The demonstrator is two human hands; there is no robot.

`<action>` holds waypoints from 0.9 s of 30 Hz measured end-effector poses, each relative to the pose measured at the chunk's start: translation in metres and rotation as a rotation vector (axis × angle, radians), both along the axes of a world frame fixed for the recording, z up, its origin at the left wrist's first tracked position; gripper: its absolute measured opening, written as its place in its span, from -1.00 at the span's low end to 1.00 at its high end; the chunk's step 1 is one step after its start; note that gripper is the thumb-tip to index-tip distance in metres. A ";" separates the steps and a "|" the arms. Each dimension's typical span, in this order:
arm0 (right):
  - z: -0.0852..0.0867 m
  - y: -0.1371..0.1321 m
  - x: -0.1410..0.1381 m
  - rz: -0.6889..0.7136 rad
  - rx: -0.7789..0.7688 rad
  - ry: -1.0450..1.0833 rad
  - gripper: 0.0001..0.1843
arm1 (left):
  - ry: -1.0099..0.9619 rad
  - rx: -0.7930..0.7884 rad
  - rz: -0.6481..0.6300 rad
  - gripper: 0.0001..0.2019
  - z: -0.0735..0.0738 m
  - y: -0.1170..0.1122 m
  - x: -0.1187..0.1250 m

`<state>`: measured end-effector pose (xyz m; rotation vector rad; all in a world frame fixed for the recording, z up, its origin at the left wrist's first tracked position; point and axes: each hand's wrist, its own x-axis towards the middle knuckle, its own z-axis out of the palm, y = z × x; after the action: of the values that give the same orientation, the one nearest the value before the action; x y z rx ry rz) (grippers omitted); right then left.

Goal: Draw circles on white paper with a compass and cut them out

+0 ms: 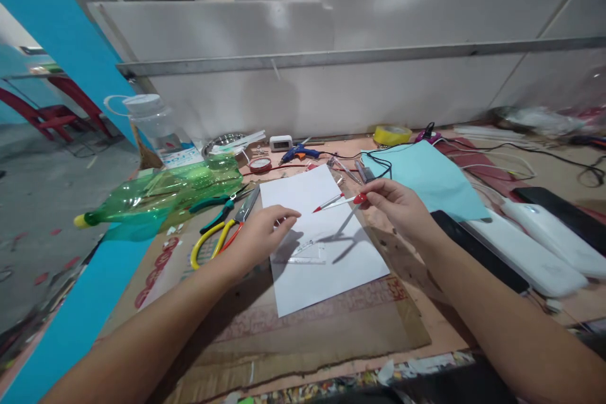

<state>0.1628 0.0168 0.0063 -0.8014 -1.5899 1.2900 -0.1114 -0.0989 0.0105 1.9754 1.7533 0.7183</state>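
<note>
My right hand (392,202) pinches the red end of a slim red-and-white pen-like tool (335,202) over a white sheet of paper (303,290). Its red point aims left, and a second thin piece runs close along it; the exact kind is hard to make out. Over the left part of the sheet is my left hand (267,230), holding nothing, with thumb and fingers apart. A clear set square (307,254) lies on the paper between the hands. Yellow-handled scissors (213,240) lie just left of my left hand, next to green-handled pliers (220,205).
Cardboard (284,353) lies under the sheet. A green plastic bottle (165,186) lies at left near an upright clear jar (151,120). Behind are a blue glue gun (300,153) and yellow tape (392,134). Blue paper (426,177), cables and white power banks (530,252) are at right.
</note>
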 end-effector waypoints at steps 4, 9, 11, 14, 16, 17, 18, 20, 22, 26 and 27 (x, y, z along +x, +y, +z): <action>0.020 -0.011 -0.011 0.093 0.096 -0.106 -0.84 | -0.153 0.048 0.005 -0.61 0.011 -0.001 0.001; 0.045 -0.017 -0.032 0.276 0.368 -0.363 -0.88 | -0.182 0.023 -0.082 -0.70 0.010 -0.004 0.005; 0.047 -0.019 -0.040 0.270 0.463 -0.400 -0.85 | -0.160 0.010 -0.084 -0.76 0.010 -0.006 0.006; 0.038 -0.022 -0.048 0.239 0.336 -0.234 -0.64 | -0.212 -0.001 -0.054 -0.80 0.012 -0.007 0.007; 0.026 -0.023 -0.050 0.261 0.192 -0.154 -0.52 | -0.292 0.000 -0.032 -0.81 0.011 -0.006 0.008; 0.021 -0.024 -0.052 0.281 0.135 -0.152 -0.51 | -0.327 -0.006 -0.021 -0.81 0.010 -0.005 0.009; 0.016 -0.025 -0.053 0.305 0.087 -0.163 -0.50 | -0.356 -0.026 -0.017 -0.80 0.007 -0.004 0.009; 0.008 -0.026 -0.055 0.355 0.002 -0.167 -0.48 | -0.410 -0.082 -0.029 -0.78 -0.002 -0.002 0.010; 0.005 -0.029 -0.058 0.405 -0.064 -0.137 -0.49 | -0.466 -0.132 -0.059 -0.76 -0.012 -0.001 0.010; 0.003 -0.033 -0.062 0.434 -0.103 -0.089 -0.59 | -0.547 -0.146 -0.108 -0.73 -0.026 0.000 0.011; 0.003 -0.034 -0.063 0.411 -0.097 -0.082 -0.62 | -0.561 -0.148 -0.105 -0.74 -0.026 0.000 0.012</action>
<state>0.1001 -0.0171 0.0095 -0.6096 -1.8331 1.6520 -0.0998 -0.0989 -0.0159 1.5550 1.3151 0.9610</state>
